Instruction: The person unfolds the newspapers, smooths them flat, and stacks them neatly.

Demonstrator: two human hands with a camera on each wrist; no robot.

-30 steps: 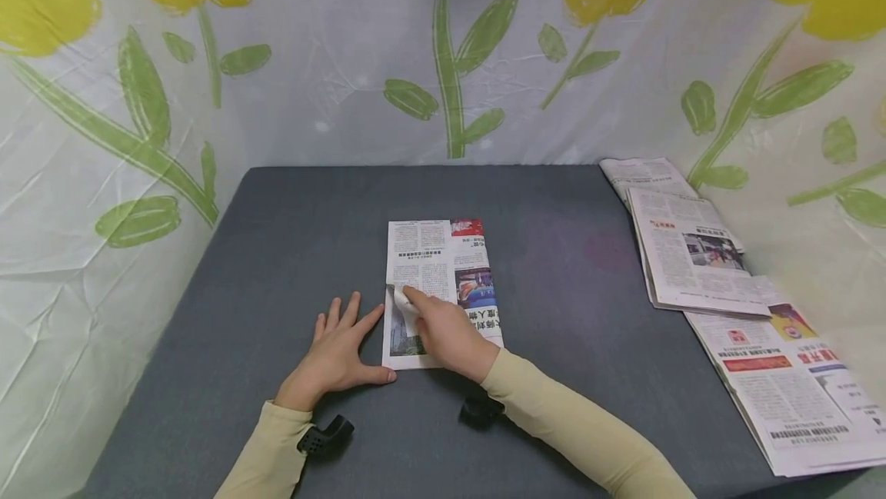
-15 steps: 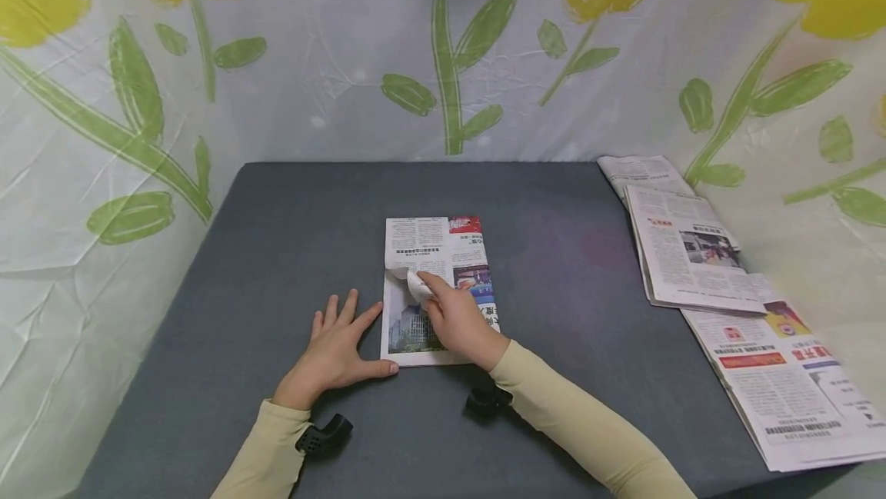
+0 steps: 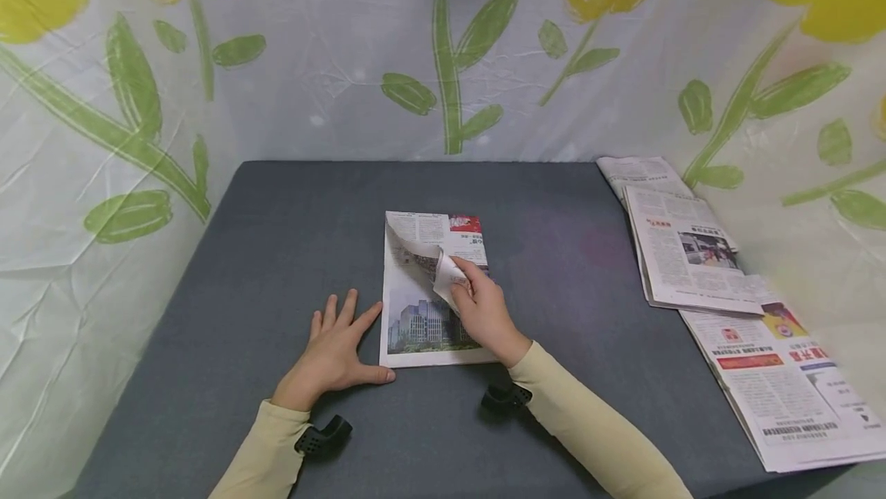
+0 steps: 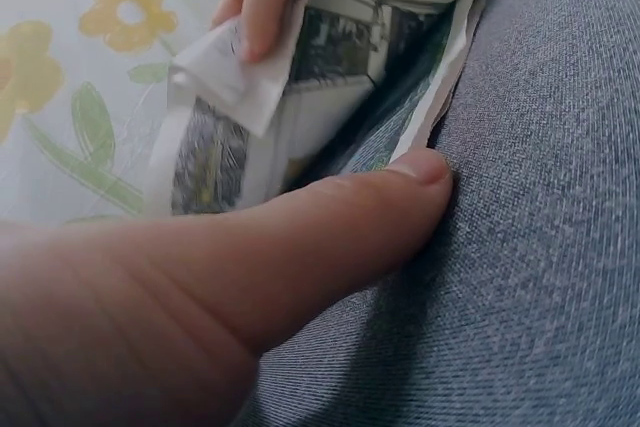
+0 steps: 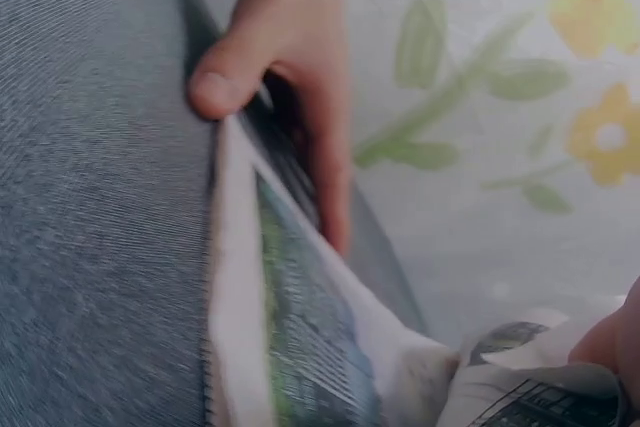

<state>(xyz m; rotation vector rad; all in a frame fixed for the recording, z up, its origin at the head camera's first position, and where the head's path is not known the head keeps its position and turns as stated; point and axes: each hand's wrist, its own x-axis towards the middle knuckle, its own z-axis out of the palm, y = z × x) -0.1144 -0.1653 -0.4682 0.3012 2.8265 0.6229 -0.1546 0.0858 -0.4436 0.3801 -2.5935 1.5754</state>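
1. Newspaper (image 3: 418, 287) is lying flat on the table (image 3: 304, 214), about mid-width, in front of the person.
2. Its long axis is running near to far, roughly square to the table's far edge. Building photo (image 3: 425, 328) is facing the person right way up, greenery along the near side.
3. Top page (image 3: 446, 272) is curling up off the near-left part, rolling toward the far right; its far end is lying down.
4. Right hand (image 3: 487, 311) is pinching the curled page between thumb and fingers, above the newspaper's right half.
5. Left hand (image 3: 335, 349) is spreading wide, holding nothing. Thumb tip is touching the near-left corner; index tip is sitting at the left edge, contact unclear.
6. Left forearm is angling in from lower left, right forearm from lower right, both wearing pale sleeves (image 3: 266, 453) and black wrist units (image 3: 321, 437).
7. More newspapers (image 3: 664, 268) are overlapping along the table's right side, well apart from the hands.
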